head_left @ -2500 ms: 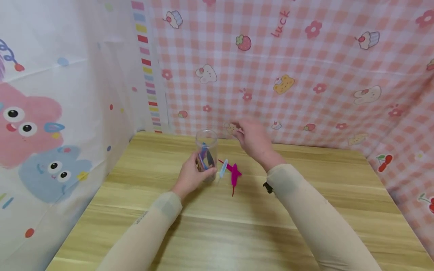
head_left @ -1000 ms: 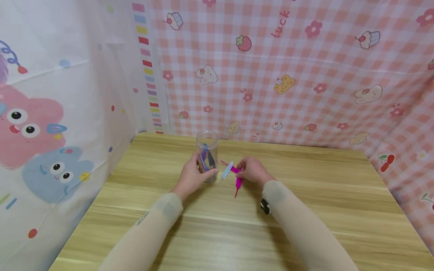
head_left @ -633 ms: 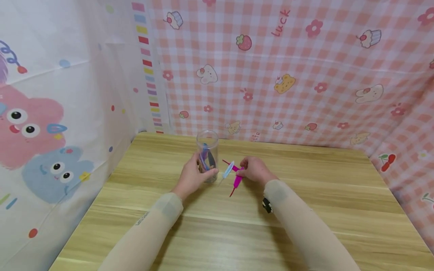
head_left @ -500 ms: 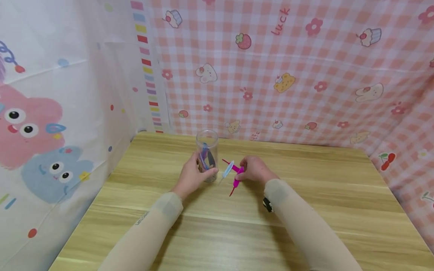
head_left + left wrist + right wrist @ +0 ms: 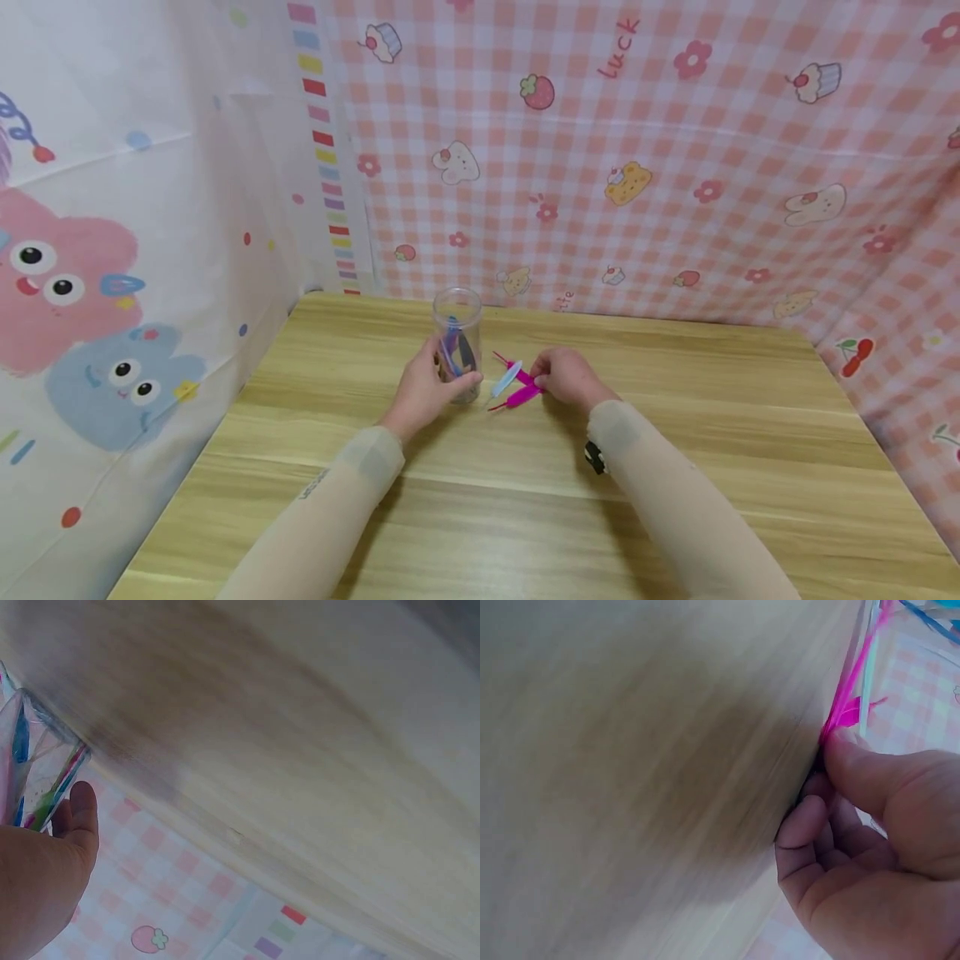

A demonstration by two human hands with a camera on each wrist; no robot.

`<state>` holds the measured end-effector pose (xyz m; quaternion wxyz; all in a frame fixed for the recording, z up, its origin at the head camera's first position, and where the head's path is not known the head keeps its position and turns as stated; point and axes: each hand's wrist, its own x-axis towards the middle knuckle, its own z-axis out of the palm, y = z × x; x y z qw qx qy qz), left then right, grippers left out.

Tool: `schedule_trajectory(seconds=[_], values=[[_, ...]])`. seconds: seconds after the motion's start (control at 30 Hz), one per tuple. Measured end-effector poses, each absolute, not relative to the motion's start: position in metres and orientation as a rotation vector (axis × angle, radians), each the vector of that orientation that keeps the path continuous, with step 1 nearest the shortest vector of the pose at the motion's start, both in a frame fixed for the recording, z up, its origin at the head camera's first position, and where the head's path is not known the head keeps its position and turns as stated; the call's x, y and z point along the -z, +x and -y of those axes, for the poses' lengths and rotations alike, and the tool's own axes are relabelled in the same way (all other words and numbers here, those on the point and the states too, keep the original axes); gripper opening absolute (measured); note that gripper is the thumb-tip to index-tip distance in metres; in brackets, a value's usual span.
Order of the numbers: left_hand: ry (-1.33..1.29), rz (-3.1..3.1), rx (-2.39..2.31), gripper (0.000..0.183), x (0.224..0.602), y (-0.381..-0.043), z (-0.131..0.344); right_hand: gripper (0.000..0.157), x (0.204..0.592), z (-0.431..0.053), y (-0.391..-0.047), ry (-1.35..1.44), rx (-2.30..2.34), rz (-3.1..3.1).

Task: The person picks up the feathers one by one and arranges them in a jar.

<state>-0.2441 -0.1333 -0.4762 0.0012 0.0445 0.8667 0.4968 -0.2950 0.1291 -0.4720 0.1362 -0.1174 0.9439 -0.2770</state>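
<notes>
My left hand (image 5: 431, 387) holds a tall clear jar (image 5: 457, 307) upright on the table, fingers and thumb round its lower half. Blue, purple and dark slim pieces (image 5: 452, 337) stand inside. To the right of the jar, the thumb and fingers of my right hand (image 5: 570, 379) pinch the wide end of a magenta feather-shaped piece (image 5: 522, 396) with a thin red stem, its stem pointing left. A second magenta piece (image 5: 517, 369) lies behind it, partly covered by a pale blue feather-shaped piece (image 5: 506, 379). The right wrist view shows the pinched magenta piece (image 5: 851, 679) edge-on.
The wood-grain table (image 5: 480, 508) reaches back to a pink checked curtain (image 5: 585, 150). A white printed curtain (image 5: 187, 217) hangs along the left side. The jar stands near the table's back edge.
From raised near the back curtain, my right hand has come down to the magenta pieces. The front piece has turned, its stem swinging leftward. My left hand stays on the jar.
</notes>
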Motion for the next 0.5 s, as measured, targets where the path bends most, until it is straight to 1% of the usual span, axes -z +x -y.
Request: schedule_trajectory(seconds=[0.23,0.4,0.5], values=[[0.110,-2.716,-1.563,0.084,0.478,-0.245,0.133,0.014,0.468,-0.137,-0.296,-0.395,0.910,-2.602],[0.104,-2.706,-1.560,0.085,0.477,-0.244,0.133,0.024,0.447,-0.148,-0.296,-0.467,1.021,-2.552],[0.109,-2.708,-1.558,0.084,0.476,-0.244,0.134,0.029,0.435,-0.149,-0.295,-0.506,0.986,-2.601]])
